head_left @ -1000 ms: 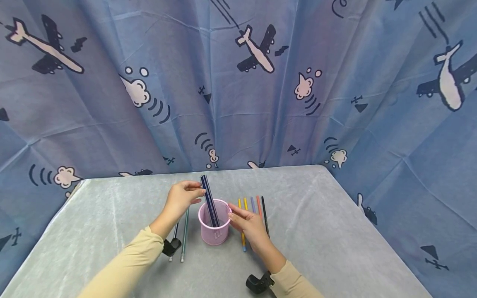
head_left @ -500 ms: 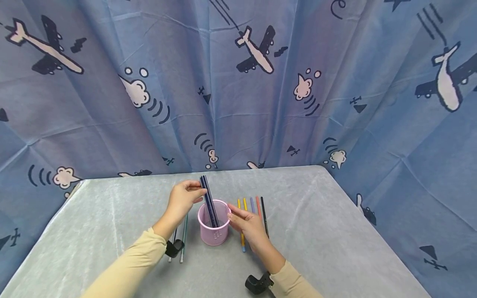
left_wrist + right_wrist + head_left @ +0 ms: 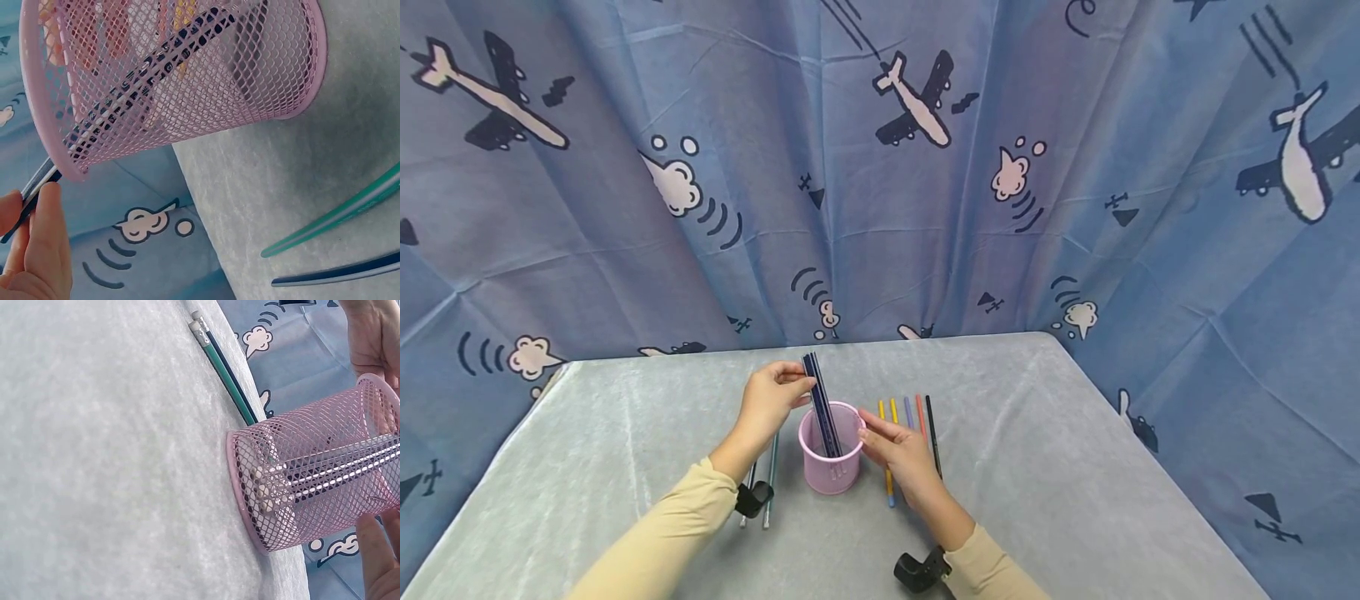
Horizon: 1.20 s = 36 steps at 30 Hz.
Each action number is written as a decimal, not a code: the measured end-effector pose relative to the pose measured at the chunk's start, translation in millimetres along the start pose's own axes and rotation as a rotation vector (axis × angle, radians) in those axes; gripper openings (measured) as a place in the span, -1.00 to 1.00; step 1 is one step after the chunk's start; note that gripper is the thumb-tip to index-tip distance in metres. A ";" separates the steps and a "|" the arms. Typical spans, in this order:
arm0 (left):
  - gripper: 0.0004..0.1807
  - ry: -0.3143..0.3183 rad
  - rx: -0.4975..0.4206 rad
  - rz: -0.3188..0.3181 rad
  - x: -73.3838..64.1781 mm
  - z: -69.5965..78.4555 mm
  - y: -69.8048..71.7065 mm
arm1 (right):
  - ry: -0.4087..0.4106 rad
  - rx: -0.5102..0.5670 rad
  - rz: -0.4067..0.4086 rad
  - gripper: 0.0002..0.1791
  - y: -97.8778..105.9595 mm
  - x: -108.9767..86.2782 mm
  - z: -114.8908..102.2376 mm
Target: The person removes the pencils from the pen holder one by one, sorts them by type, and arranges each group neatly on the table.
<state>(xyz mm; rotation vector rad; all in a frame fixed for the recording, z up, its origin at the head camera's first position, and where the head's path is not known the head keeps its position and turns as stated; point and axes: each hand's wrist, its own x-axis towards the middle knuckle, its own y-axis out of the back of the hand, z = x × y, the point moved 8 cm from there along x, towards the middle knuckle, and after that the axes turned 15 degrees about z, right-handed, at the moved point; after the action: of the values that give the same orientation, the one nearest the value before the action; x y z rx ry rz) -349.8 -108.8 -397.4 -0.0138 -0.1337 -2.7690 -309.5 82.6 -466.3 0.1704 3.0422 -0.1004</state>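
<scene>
A pink mesh pencil cup [image 3: 831, 477] stands upright on the table. Several dark blue pencils [image 3: 822, 404] lean in it, their white eraser ends down at its base in the right wrist view. My left hand [image 3: 769, 402] pinches their upper ends between thumb and fingers, above the rim. With its thumb and fingers, my right hand [image 3: 906, 462] holds the cup at its right side near the rim. Left of the cup lie a green pencil [image 3: 337, 215] and a dark blue pencil [image 3: 337, 274], side by side.
Right of the cup, partly behind my right hand, lie yellow pencils [image 3: 891, 487], a purple pencil [image 3: 909, 412], an orange-red pencil [image 3: 921, 410] and a black pencil [image 3: 932, 425]. A blue airplane-print curtain [image 3: 880, 208] hangs behind the grey-white table [image 3: 1037, 467].
My left forearm has shifted slightly to the right. The pencils, the cup and my right hand look almost unmoved.
</scene>
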 end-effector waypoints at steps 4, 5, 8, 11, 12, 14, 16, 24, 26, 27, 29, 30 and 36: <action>-0.74 -0.004 -0.015 0.008 1.4 5.0 2.8 | 0.002 -0.008 0.001 -0.46 0.3 1.3 0.1; -0.73 -0.004 -0.020 0.009 1.7 6.7 3.5 | 0.003 -0.008 0.002 -0.46 0.4 1.6 0.0; -0.72 -0.003 -0.036 0.008 3.5 12.3 5.3 | 0.001 -0.003 0.008 -0.46 1.1 2.4 -0.9; -0.70 -0.016 -0.045 0.007 4.3 20.3 7.5 | 0.005 -0.012 0.014 -0.47 2.1 3.2 -2.1; -0.70 -0.023 -0.045 0.006 4.5 23.0 8.2 | 0.010 -0.017 0.015 -0.48 2.4 3.3 -2.7; -0.69 -0.035 -0.038 0.004 4.0 28.1 9.9 | 0.014 -0.024 0.015 -0.47 2.8 3.4 -3.3; -0.70 -0.043 -0.033 0.003 3.2 32.5 11.6 | 0.014 -0.022 0.015 -0.47 2.8 3.1 -3.6; -0.72 -0.068 -0.067 0.009 0.6 47.3 20.5 | 0.013 -0.010 0.012 -0.47 0.8 2.7 -2.7; -0.72 -0.073 -0.080 0.015 0.5 50.9 23.8 | 0.015 -0.012 0.012 -0.48 0.5 2.7 -2.5; -0.73 -0.074 -0.083 0.020 0.6 52.4 25.6 | 0.016 -0.013 0.011 -0.48 0.4 2.4 -2.4; -0.73 -0.082 -0.089 0.026 0.6 55.8 29.6 | 0.011 -0.013 0.011 -0.47 0.4 2.5 -1.4; -0.72 -0.086 -0.089 0.027 0.6 57.2 31.6 | 0.013 -0.014 0.009 -0.47 0.4 2.3 -1.2; -0.69 -0.110 -0.117 0.042 1.2 65.3 45.0 | 0.017 -0.022 -0.003 -0.45 0.0 1.5 0.0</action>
<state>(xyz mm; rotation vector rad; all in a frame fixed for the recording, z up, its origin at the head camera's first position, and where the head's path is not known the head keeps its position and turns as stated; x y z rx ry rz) -335.3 -144.9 -328.3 -0.1973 0.0007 -2.7306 -311.0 82.8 -466.5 0.1659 3.0595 -0.0658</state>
